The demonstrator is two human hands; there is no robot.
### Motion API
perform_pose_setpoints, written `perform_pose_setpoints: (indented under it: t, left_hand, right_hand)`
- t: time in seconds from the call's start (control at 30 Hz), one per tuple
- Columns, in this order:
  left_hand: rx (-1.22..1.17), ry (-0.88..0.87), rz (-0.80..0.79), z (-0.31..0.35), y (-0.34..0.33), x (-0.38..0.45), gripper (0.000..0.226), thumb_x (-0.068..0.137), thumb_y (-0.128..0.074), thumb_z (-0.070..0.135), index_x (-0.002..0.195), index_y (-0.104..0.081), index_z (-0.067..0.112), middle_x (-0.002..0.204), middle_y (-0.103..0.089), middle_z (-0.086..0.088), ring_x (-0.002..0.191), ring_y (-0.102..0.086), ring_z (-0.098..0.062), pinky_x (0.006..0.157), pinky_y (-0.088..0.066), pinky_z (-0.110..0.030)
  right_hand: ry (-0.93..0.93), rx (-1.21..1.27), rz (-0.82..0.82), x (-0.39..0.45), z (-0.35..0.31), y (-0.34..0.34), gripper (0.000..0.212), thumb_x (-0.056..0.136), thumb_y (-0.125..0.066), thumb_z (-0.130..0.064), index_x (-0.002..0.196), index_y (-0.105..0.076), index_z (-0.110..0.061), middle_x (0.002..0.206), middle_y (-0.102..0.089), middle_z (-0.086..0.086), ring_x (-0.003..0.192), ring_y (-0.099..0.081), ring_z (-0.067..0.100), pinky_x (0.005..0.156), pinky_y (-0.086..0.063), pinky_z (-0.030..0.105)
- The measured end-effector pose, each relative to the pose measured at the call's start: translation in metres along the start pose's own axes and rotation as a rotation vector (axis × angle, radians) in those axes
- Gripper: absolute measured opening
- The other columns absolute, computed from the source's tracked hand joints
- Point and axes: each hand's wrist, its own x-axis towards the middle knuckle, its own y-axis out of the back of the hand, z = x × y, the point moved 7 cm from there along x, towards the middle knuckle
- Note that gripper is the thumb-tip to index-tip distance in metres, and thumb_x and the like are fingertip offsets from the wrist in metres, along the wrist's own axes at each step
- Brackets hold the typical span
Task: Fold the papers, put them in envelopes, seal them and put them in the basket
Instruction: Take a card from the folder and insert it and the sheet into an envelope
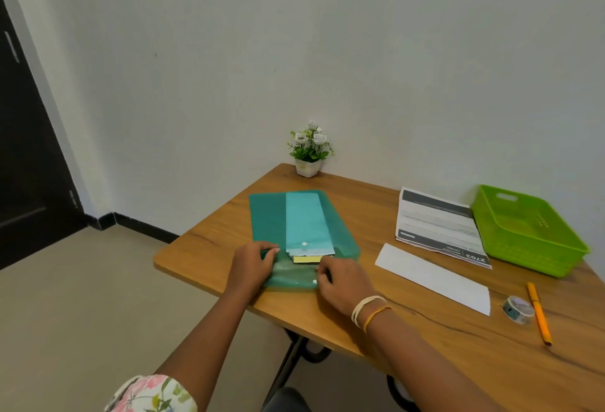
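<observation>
From the head view, both hands work at the near end of a green plastic folder [294, 225] lying on the table [425, 346]; the left hand [252, 264] pinches the folder's open flap with curled fingers, and the right hand [343, 284] curls round the flap's other side; pale envelopes [306, 221] show through the plastic, their ends poking out at the mouth. The step in hand appears to be getting an envelope out; next the right fingers would need to draw one clear while the left holds the flap. A folded paper [432, 277] waits just right, printed papers [438, 225] beyond, the green basket [527, 231] at the far right, tape [518, 310] and pencil [538, 313] near.
</observation>
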Motion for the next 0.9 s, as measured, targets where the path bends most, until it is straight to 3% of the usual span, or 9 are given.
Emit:
perform_pose_setpoints:
  t: [0.2,0.33,0.43,0.53,0.6,0.67,0.73,0.8,0.9]
  left_hand:
    - [-0.252,0.181,0.268,-0.008,0.009,0.002,0.02,0.089,-0.067,0.024,0.1,-0.075,0.011,0.097,-0.074,-0.002,0.087,-0.065,-0.014,0.075,-0.052,-0.027]
    - [-0.322,0.165,0.27,-0.01,0.005,0.001,0.018,0.087,-0.069,0.025,0.098,-0.076,0.014,0.096,-0.073,0.002,0.088,-0.065,-0.011,0.075,-0.053,-0.026]
    - [-0.317,0.136,0.239,-0.009,0.002,0.001,0.016,0.086,-0.07,0.028,0.096,-0.076,0.017,0.094,-0.074,0.005,0.087,-0.065,-0.007,0.075,-0.056,-0.028]
    - [-0.308,0.105,0.223,-0.006,0.002,-0.001,0.015,0.086,-0.071,0.027,0.096,-0.077,0.018,0.093,-0.074,0.006,0.087,-0.065,-0.007,0.074,-0.056,-0.028]
    - [-0.313,0.092,0.222,-0.005,0.003,-0.002,0.016,0.086,-0.07,0.026,0.096,-0.077,0.017,0.093,-0.074,0.005,0.087,-0.066,-0.007,0.074,-0.056,-0.026]
    - [-0.303,0.092,0.217,-0.004,0.002,-0.002,0.016,0.086,-0.07,0.027,0.096,-0.077,0.017,0.093,-0.073,0.006,0.086,-0.065,-0.005,0.074,-0.057,-0.027]
    - [-0.274,0.101,0.198,-0.005,0.001,-0.002,0.015,0.086,-0.07,0.027,0.096,-0.077,0.018,0.093,-0.073,0.007,0.085,-0.064,-0.005,0.075,-0.057,-0.029]
    - [-0.252,0.104,0.179,-0.005,-0.001,-0.002,0.014,0.086,-0.069,0.026,0.095,-0.077,0.018,0.093,-0.074,0.006,0.085,-0.064,-0.006,0.076,-0.057,-0.028]
    - [-0.225,0.099,0.16,-0.004,-0.002,-0.002,0.014,0.087,-0.069,0.025,0.096,-0.076,0.018,0.093,-0.074,0.005,0.085,-0.064,-0.006,0.076,-0.056,-0.027]
  right_hand:
    - [0.025,-0.238,-0.025,0.027,-0.013,-0.005,0.026,0.093,-0.049,-0.028,0.114,-0.06,-0.019,0.103,-0.07,0.008,0.097,-0.063,0.03,0.08,-0.052,0.037]
    - [0.036,-0.383,-0.076,0.047,-0.023,-0.012,0.031,0.096,-0.046,-0.032,0.121,-0.052,-0.014,0.11,-0.065,0.013,0.1,-0.061,0.035,0.075,-0.049,0.038]
    - [0.016,-0.421,-0.107,0.054,-0.03,-0.021,0.031,0.096,-0.045,-0.038,0.114,-0.055,-0.015,0.11,-0.065,0.011,0.1,-0.062,0.033,0.074,-0.048,0.035]
    - [0.033,-0.49,-0.104,0.056,-0.035,-0.026,0.027,0.098,-0.04,-0.022,0.109,-0.062,-0.012,0.114,-0.061,0.01,0.101,-0.061,0.032,0.074,-0.046,0.034]
    - [0.046,-0.488,-0.07,0.055,-0.036,-0.028,0.024,0.096,-0.043,-0.016,0.102,-0.065,-0.009,0.112,-0.055,0.009,0.095,-0.062,0.032,0.065,-0.04,0.033]
    - [0.1,-0.482,0.035,0.051,-0.041,-0.022,0.013,0.085,-0.063,-0.019,0.079,-0.068,-0.009,0.094,-0.055,0.007,0.078,-0.06,0.028,0.051,-0.033,0.03]
    - [0.135,-0.492,0.109,0.047,-0.041,-0.021,0.023,0.064,-0.081,-0.021,0.055,-0.062,-0.012,0.071,-0.052,0.003,0.058,-0.052,0.022,0.041,-0.026,0.027]
    - [0.171,-0.434,0.185,0.041,-0.04,-0.016,0.021,0.063,-0.082,-0.022,0.054,-0.064,-0.015,0.067,-0.053,0.0,0.058,-0.05,0.021,0.041,-0.033,0.029]
    - [0.179,-0.224,0.275,0.029,-0.04,-0.004,0.011,0.079,-0.068,-0.027,0.072,-0.069,-0.019,0.075,-0.063,-0.002,0.07,-0.056,0.018,0.057,-0.048,0.033]
